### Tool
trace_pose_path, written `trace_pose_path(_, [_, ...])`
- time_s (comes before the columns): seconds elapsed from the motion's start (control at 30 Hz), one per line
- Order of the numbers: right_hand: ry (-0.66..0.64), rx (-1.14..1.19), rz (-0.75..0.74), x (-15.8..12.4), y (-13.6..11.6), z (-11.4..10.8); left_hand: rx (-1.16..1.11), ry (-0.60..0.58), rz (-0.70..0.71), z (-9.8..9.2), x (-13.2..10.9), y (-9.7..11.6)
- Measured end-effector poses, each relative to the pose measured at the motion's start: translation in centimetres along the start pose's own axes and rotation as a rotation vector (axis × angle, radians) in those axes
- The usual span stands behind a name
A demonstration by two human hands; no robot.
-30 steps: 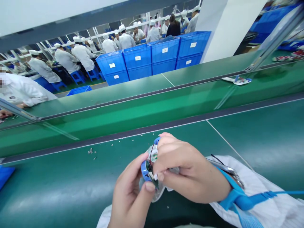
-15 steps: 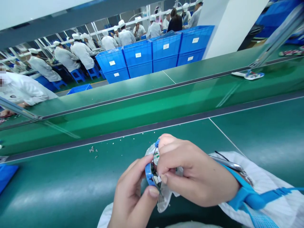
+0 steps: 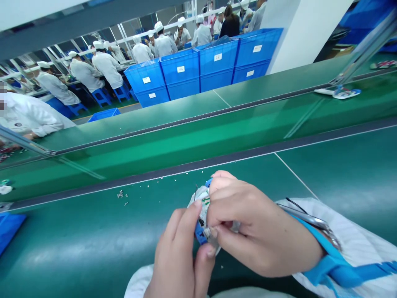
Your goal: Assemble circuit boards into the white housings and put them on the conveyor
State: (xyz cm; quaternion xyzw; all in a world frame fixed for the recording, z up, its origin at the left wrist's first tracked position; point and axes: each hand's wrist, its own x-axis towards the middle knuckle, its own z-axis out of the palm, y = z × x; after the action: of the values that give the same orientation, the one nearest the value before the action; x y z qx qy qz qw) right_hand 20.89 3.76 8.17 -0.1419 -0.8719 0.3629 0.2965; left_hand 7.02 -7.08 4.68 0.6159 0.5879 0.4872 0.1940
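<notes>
Thumb and fingers of my left hand (image 3: pixel 182 252) are closed around the blue edge of a small electronic assembly with a blue casing (image 3: pixel 201 234). A circuit board and a thin dark wire show on it. My right hand (image 3: pixel 245 223) is bent over the same assembly, thumb and forefinger pinched at its board; what sits between those fingertips is hidden. Beyond the right knuckles a bit of blue (image 3: pixel 209 182) shows. Whitish translucent material (image 3: pixel 203 194) lies behind and below the assembly, partly covered by both hands.
Small metal pieces (image 3: pixel 120 193) and white specks lie on the green bench (image 3: pixel 93 240). A blue tray (image 3: pixel 10 229) is at the left edge. Past the green channel, a white-and-blue part (image 3: pixel 339 93) rests near a post. Stacked blue bins (image 3: pixel 181 70) and co-workers are farther back.
The assembly has tilted and moved slightly in my hands, showing less of its blue casing. The white-and-blue part across the channel has shifted right; another whitish part shows more at the left edge.
</notes>
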Motion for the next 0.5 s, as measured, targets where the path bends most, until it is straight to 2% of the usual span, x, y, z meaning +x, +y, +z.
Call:
trace_pose_path(0.1, [-0.005, 0.026, 0.042, -0.4, -0.3, 0.4, 0.147, -0.009, -0.092, 1.0, -0.8, 0.3])
trace_pose_path(0.2, [-0.007, 0.007, 0.096, -0.9, -0.8, 0.6, 0.343, -0.117, -0.163, 1.7, -1.1, 1.0])
trace_pose_path(0.4, [0.011, 0.071, 0.127, -0.9, -0.7, 0.5, 0.523, -0.120, -0.109, 2.0, -0.4, 1.8])
trace_pose_path(0.5, [-0.039, 0.101, 0.123, -0.8, -0.1, 0.3, 0.535, -0.146, -0.117, 2.2, -0.2, 1.5])
